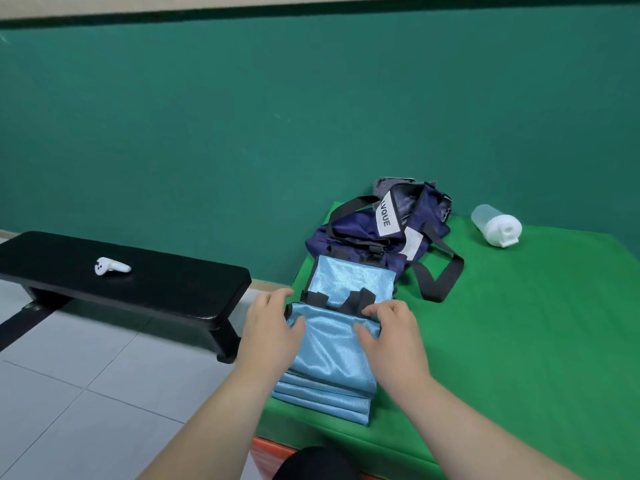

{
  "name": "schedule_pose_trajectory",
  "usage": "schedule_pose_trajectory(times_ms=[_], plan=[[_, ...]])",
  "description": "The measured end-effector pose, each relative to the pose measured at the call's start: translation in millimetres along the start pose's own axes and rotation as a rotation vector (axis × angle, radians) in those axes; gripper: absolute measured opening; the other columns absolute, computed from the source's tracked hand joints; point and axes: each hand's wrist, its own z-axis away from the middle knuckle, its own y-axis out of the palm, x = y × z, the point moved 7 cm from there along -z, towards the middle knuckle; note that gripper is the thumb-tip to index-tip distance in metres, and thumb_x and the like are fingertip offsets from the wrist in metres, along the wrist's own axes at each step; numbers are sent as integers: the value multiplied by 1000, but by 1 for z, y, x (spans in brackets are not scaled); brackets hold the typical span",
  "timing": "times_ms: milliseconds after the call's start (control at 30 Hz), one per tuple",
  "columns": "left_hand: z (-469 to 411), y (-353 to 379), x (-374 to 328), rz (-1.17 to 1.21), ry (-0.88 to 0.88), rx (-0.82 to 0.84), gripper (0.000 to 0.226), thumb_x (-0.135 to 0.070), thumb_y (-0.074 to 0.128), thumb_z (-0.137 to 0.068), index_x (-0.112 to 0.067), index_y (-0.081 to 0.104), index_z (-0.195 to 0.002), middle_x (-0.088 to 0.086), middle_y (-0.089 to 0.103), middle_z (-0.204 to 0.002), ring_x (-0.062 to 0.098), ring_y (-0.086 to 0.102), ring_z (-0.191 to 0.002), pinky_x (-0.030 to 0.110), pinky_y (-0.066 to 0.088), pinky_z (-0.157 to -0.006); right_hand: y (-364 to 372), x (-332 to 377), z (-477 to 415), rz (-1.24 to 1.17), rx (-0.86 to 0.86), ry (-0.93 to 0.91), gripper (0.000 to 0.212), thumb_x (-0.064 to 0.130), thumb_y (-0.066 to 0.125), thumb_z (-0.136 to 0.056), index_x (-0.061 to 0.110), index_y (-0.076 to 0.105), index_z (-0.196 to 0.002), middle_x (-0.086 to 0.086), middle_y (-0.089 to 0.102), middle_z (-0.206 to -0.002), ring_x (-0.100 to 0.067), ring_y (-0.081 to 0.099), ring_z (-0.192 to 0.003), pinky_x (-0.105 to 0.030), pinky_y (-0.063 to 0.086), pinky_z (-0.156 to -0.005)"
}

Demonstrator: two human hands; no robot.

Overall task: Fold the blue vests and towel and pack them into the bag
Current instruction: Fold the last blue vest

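A stack of shiny light-blue vests (329, 355) with black trim lies folded on the green mat (519, 323). My left hand (273, 327) grips the top vest's left upper edge, thumb over the cloth. My right hand (391, 330) pinches its right upper edge next to a black strap. Another blue vest (349, 278) lies flat just beyond, touching the navy bag (384, 233). The bag slumps against the wall with its black straps loose. I see no towel.
A clear shaker bottle with a white lid (497, 225) lies on its side at the mat's far right. A black bench (138, 282) stands to the left with a white controller (110, 266) on it. Grey tiled floor (86, 393) lies below.
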Motion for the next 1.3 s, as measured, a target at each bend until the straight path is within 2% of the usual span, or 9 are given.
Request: schedule_pose_trajectory(times_ms=[133,200,300,433,567,667,833,1167,1300], plan=[[19,-3,-18,-231,302,-261,35,-9,82,-70,-18,66,-99,0,54,-97,25,52,-87,38,48,-72,-5,19,15,197,-114,-300,32,34,83,-76,26,72,-105,5,56,-113,-18,45,-112,-36,39,-99],[25,9,-24,-338,482,-259,38,4,82,-56,-17,66,-82,0,56,-85,26,53,-76,33,39,-62,6,29,25,298,-93,-484,29,37,78,-77,25,72,-102,2,62,-114,-22,51,-113,-39,37,-101],[24,25,-24,-404,567,-135,45,3,85,-53,-19,73,-91,-4,66,-99,22,62,-91,34,43,-71,29,24,26,478,70,-488,47,52,48,-88,22,68,-118,1,62,-128,-24,53,-126,-46,29,-107],[17,34,-19,-506,638,0,45,-11,84,-70,-18,71,-113,-3,66,-126,23,57,-122,36,36,-99,37,6,15,558,257,-389,65,59,34,-94,20,49,-144,2,46,-152,-25,36,-145,-50,18,-119],[6,45,-3,-553,617,146,42,-20,57,-95,-18,56,-136,-1,50,-149,21,40,-143,38,23,-117,42,3,7,488,382,-394,71,61,26,-99,25,16,-159,9,13,-166,-18,0,-154,-48,-2,-124],[-1,59,14,-538,538,297,50,-27,35,-105,-20,30,-154,-7,30,-161,11,21,-150,37,14,-122,46,-4,4,479,429,-392,76,65,18,-95,26,9,-160,11,6,-167,-13,-6,-154,-46,-8,-123],[-3,65,26,-457,452,427,80,-51,-9,-86,-26,12,-159,-16,11,-165,1,3,-151,28,-2,-121,55,-13,0,462,480,-380,78,67,14,-93,28,6,-160,12,3,-167,-9,-11,-153,-47,-15,-122],[3,39,19,-473,389,441,85,-60,-11,-82,-26,2,-159,-17,-10,-163,-2,-14,-148,32,-4,-124,34,-15,1,477,464,-440,71,62,7,-98,27,3,-160,10,-7,-167,-11,-27,-149,-48,-12,-123],[7,20,13,-491,302,378,65,-50,16,-104,-23,-3,-159,-11,-12,-165,-1,-17,-147,31,-7,-123,14,-23,6,427,419,-389,75,63,1,-94,28,0,-160,9,-10,-167,-10,-28,-148,-47,-11,-123]])
